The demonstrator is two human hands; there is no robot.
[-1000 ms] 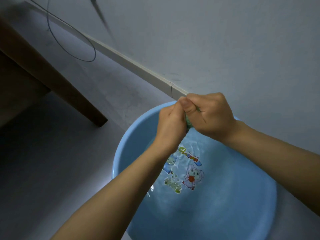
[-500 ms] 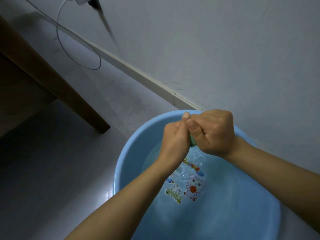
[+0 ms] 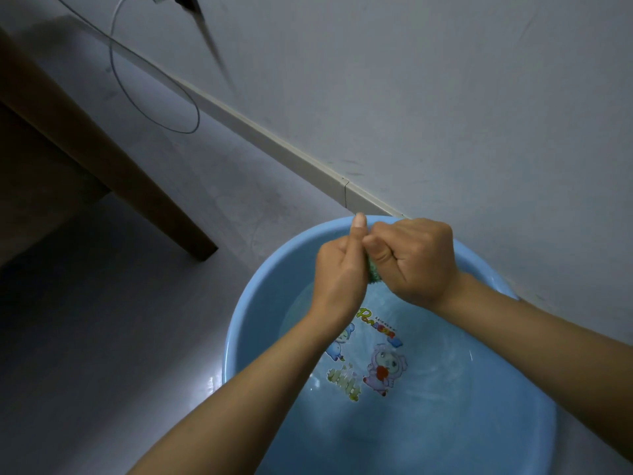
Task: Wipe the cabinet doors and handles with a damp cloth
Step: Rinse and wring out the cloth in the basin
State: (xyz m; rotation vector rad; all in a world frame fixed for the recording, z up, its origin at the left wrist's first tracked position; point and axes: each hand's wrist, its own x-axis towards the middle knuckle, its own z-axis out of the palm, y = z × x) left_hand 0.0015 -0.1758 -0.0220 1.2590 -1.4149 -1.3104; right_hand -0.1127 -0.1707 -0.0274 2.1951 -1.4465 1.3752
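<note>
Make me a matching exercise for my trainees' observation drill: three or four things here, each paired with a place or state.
Things:
1 green cloth
2 blue basin
3 thin cable
4 wooden furniture leg

Descriptions:
A loops over the floor by the wall
B squeezed between left hand and right hand
C slants down to the floor, left
D holds shallow water

Pairs: 1-B, 2-D, 3-A, 4-C
</note>
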